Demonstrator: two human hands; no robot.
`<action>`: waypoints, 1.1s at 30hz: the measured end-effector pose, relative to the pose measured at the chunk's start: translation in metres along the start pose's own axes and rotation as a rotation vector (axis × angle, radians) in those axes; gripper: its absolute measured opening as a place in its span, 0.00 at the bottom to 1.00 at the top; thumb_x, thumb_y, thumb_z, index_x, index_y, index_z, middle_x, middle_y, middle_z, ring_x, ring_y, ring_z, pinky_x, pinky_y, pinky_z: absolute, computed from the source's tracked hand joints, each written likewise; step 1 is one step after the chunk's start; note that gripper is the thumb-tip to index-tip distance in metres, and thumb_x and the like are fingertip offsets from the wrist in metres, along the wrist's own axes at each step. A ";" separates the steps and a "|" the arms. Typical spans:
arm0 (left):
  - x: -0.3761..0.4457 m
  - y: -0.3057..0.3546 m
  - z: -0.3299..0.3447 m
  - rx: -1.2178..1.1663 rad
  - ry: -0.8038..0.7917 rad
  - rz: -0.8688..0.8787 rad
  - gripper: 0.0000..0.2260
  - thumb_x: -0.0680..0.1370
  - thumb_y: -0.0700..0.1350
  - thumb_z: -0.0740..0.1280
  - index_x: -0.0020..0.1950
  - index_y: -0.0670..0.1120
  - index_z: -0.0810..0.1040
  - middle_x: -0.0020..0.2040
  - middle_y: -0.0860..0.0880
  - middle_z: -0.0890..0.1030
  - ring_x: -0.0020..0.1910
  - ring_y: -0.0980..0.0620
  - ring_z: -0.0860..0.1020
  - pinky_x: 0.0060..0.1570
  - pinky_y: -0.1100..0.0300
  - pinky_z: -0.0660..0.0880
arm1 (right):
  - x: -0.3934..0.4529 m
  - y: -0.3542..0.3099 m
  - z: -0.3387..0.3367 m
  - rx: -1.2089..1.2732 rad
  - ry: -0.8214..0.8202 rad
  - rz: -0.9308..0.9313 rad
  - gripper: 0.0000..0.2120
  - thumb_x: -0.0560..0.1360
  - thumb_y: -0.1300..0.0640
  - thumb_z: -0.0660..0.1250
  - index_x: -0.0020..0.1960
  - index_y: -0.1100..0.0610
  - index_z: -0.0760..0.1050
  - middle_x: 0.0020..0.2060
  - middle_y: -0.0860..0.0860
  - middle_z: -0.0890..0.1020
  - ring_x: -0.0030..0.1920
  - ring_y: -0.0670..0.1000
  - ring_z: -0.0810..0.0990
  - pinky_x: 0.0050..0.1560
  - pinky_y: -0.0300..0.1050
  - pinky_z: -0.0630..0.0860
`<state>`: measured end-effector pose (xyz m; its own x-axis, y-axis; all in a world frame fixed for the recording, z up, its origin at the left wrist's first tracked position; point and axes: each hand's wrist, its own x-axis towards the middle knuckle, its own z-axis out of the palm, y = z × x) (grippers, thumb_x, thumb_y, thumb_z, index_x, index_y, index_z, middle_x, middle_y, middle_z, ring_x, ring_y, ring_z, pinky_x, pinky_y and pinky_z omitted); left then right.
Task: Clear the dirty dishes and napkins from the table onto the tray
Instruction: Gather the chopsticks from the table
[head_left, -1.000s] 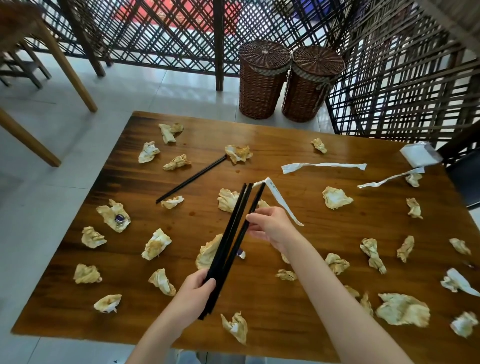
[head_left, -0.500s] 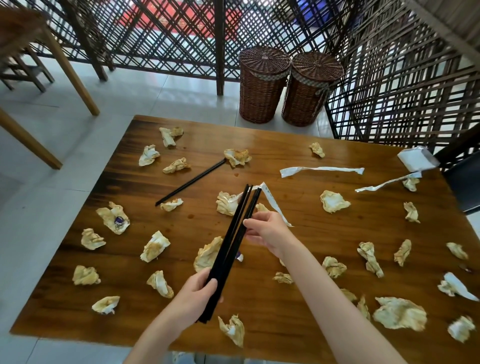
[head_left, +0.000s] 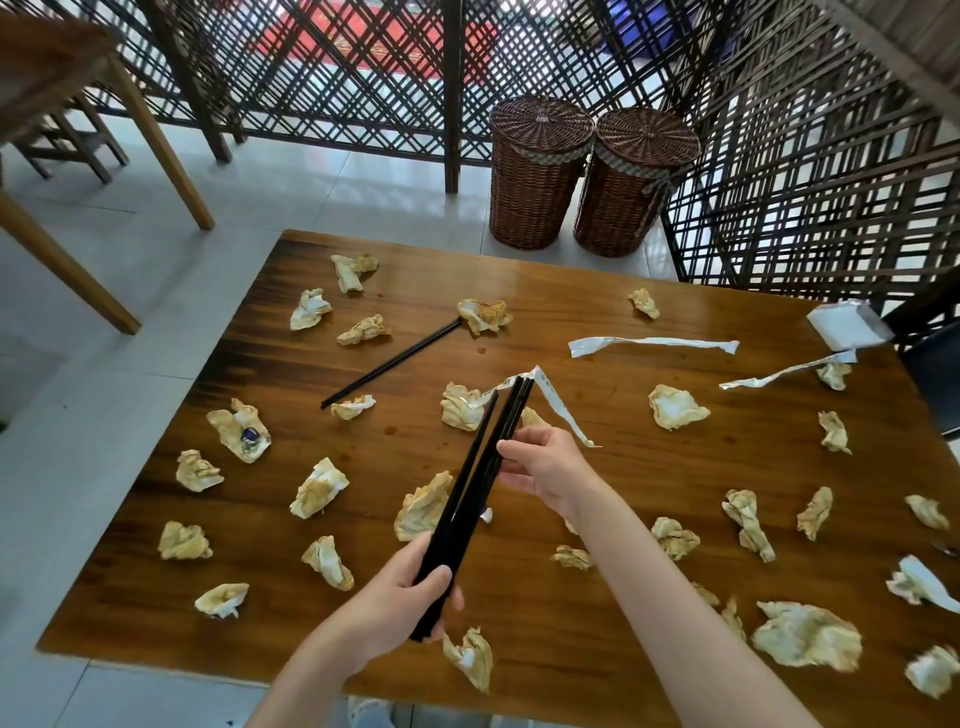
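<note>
My left hand grips the lower end of a bundle of black chopsticks held above the wooden table. My right hand pinches the same bundle near its middle. One more black chopstick lies alone on the table farther back. Several crumpled, stained napkins are scattered across the table, such as a napkin to the left and a large napkin at the right. No tray is in view.
Torn white paper strips lie at the back right, near a white napkin packet. Two lidded wicker baskets stand on the floor beyond the table. A lattice screen runs behind and to the right. Another table's legs stand far left.
The chopstick tips have drawn closer together into a tighter bundle. Both hands keep their hold and have barely moved.
</note>
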<state>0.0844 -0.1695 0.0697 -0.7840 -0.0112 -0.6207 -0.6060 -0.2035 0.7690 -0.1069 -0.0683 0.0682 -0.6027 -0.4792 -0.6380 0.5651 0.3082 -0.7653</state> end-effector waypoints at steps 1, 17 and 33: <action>0.000 0.000 0.001 -0.005 -0.001 0.000 0.13 0.82 0.42 0.57 0.62 0.58 0.66 0.38 0.47 0.78 0.32 0.52 0.74 0.35 0.60 0.73 | 0.000 0.000 0.000 0.002 0.000 0.005 0.09 0.74 0.64 0.68 0.53 0.62 0.75 0.46 0.57 0.83 0.45 0.51 0.85 0.45 0.44 0.81; 0.010 -0.010 0.034 -0.124 0.124 -0.030 0.08 0.81 0.41 0.59 0.60 0.47 0.70 0.38 0.46 0.76 0.30 0.52 0.74 0.33 0.61 0.73 | 0.021 -0.011 -0.029 -0.017 0.022 0.045 0.14 0.75 0.57 0.69 0.59 0.58 0.73 0.49 0.56 0.82 0.45 0.54 0.84 0.45 0.47 0.82; -0.013 -0.037 0.030 -0.228 0.232 -0.076 0.10 0.81 0.39 0.59 0.62 0.44 0.70 0.37 0.45 0.77 0.30 0.49 0.73 0.31 0.59 0.72 | 0.055 -0.009 -0.034 -0.061 0.109 0.107 0.09 0.79 0.56 0.63 0.58 0.54 0.73 0.46 0.52 0.81 0.44 0.52 0.83 0.37 0.43 0.79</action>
<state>0.1130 -0.1328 0.0541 -0.6701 -0.2054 -0.7133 -0.5951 -0.4257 0.6817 -0.1642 -0.0695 0.0367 -0.6001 -0.3503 -0.7191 0.5963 0.4033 -0.6941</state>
